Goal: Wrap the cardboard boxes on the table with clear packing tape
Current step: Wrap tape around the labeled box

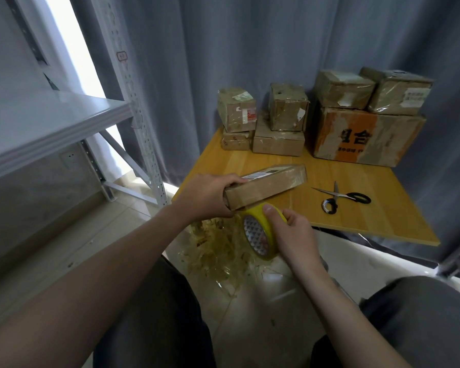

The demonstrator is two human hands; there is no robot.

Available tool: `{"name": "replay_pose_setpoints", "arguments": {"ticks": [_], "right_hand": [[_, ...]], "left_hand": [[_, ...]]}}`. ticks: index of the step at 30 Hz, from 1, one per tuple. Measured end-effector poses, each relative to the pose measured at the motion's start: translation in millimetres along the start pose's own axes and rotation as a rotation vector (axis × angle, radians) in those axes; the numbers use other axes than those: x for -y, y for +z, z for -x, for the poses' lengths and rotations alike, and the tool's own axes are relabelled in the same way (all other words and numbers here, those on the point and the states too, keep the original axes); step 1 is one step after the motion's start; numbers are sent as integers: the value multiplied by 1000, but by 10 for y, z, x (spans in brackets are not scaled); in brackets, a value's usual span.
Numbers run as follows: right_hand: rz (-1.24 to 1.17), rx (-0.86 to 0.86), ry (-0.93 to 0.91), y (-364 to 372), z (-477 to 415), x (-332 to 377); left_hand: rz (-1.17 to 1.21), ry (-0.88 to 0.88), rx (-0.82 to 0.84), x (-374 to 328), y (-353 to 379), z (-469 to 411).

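A flat cardboard box [268, 185] is tilted over the near left corner of the wooden table [356, 213]. My left hand [207, 197] grips its near end, fingers curled over the top edge. Just below the box my right hand [292, 235] holds a yellowish roll of packing tape [258, 232], thumb pressed on the roll's top where it meets the box's underside. Several taped cardboard boxes are stacked at the table's back: small ones [237, 110] [287, 110] on the left, a big orange-printed box [367, 136] on the right with two more on top.
Black-handled scissors [340, 199] lie on the table to the right of the box. A heap of crumpled used tape [221, 248] sits on the floor below my hands. A grey metal shelf [51, 123] stands at the left; grey curtains hang behind.
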State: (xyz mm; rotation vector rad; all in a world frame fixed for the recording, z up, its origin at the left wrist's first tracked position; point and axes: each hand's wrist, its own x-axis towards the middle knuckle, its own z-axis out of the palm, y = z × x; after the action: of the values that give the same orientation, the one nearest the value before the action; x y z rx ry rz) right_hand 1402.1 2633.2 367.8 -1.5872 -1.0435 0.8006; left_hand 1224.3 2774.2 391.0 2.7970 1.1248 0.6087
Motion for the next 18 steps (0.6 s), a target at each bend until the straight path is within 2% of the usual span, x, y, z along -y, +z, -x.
{"name": "replay_pose_setpoints", "arguments": {"ticks": [7, 12, 18], "right_hand": [[-13, 41, 24, 85, -70, 123], [-8, 46, -40, 137, -191, 306], [43, 52, -65, 170, -354, 409]], "left_hand": [[218, -69, 20, -20, -100, -21], [349, -152, 102, 43, -190, -73], [336, -38, 127, 139, -215, -92]]}}
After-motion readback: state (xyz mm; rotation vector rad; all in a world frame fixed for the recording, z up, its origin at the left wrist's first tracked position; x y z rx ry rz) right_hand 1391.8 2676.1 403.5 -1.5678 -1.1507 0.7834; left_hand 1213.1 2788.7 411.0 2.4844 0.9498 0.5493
